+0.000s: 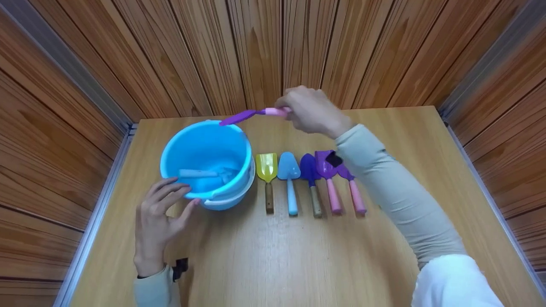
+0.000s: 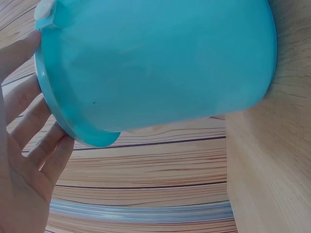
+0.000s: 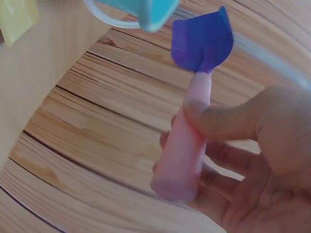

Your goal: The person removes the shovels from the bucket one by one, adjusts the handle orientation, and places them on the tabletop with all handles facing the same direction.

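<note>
A light blue bucket (image 1: 204, 149) stands at the left of the table, its white carrying handle hanging down at the front. Inside it lies a light blue tool (image 1: 198, 173), its far end unclear. My left hand (image 1: 160, 211) rests its spread fingers on the near left of the rim, the thumb close to the handle's mount. My right hand (image 1: 313, 108) is raised beyond the row of tools and grips a toy shovel by its pink handle (image 3: 182, 141). The shovel's purple blade (image 1: 239, 117) points left and overlaps the bucket's far right rim in the head view.
Right of the bucket, a row lies on the table: a yellow shovel (image 1: 267, 167), a light blue trowel (image 1: 288, 166), a dark blue trowel (image 1: 309, 165) and two purple tools with pink handles (image 1: 334, 196), partly behind my right sleeve. Wood-plank walls (image 1: 256, 51) stand behind and on both sides.
</note>
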Demonstrator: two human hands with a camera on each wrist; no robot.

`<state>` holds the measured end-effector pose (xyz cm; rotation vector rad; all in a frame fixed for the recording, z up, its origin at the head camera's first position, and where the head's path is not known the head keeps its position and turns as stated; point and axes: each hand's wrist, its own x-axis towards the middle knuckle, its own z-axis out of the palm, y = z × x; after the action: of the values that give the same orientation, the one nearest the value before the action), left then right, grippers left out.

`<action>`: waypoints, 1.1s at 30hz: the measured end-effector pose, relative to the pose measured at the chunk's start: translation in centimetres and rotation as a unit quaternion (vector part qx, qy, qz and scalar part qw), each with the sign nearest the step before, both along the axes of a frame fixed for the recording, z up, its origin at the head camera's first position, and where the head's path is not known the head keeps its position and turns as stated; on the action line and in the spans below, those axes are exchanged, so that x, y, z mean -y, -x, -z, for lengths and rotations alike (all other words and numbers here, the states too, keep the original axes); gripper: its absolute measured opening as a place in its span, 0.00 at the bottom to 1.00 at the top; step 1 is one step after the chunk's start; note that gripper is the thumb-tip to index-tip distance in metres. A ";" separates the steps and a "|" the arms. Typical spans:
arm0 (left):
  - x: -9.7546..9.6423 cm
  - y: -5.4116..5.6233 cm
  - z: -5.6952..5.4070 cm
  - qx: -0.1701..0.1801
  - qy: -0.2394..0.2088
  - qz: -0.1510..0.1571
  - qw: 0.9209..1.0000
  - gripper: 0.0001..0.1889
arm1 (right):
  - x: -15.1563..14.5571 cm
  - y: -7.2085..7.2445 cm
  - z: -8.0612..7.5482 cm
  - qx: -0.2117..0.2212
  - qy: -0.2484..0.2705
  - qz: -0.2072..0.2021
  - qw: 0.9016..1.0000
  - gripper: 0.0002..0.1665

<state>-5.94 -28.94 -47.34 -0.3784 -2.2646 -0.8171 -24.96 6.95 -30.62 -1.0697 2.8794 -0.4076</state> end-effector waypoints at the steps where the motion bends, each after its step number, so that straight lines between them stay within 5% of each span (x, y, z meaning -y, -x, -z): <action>1: 0.0 0.0 0.0 0.000 0.000 0.000 1.000 0.22 | -0.9 0.2 0.1 0.025 0.021 0.004 0.999 0.19; 5: 0.2 -0.1 -0.1 0.005 -0.005 -0.002 1.000 0.22 | -3.7 0.6 1.1 0.112 0.104 0.027 0.988 0.19; 10: 0.5 -0.5 -0.1 0.021 -0.016 -0.012 1.000 0.21 | -6.6 0.5 3.5 0.185 0.194 0.058 0.962 0.18; 18: 0.7 -0.7 0.0 0.006 -0.011 -0.004 1.000 0.22 | -12.0 -0.9 8.2 0.299 0.340 0.082 0.888 0.22; 21: 0.6 -0.7 0.0 0.008 -0.018 -0.001 1.000 0.22 | -14.1 -2.1 9.4 0.317 0.380 0.091 0.864 0.24; 29: 0.3 -1.1 -0.3 0.043 -0.017 -0.020 0.999 0.21 | -18.4 -5.5 12.5 0.313 0.443 0.130 0.830 0.27; 33: 0.0 -1.0 -0.4 0.057 -0.008 -0.026 0.998 0.22 | -20.0 -6.9 13.8 0.338 0.480 0.163 0.793 0.26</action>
<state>-4.98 -28.90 -46.97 -0.2698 -2.3614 -0.8492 -18.06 26.93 -44.45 -0.2548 2.0831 -1.9314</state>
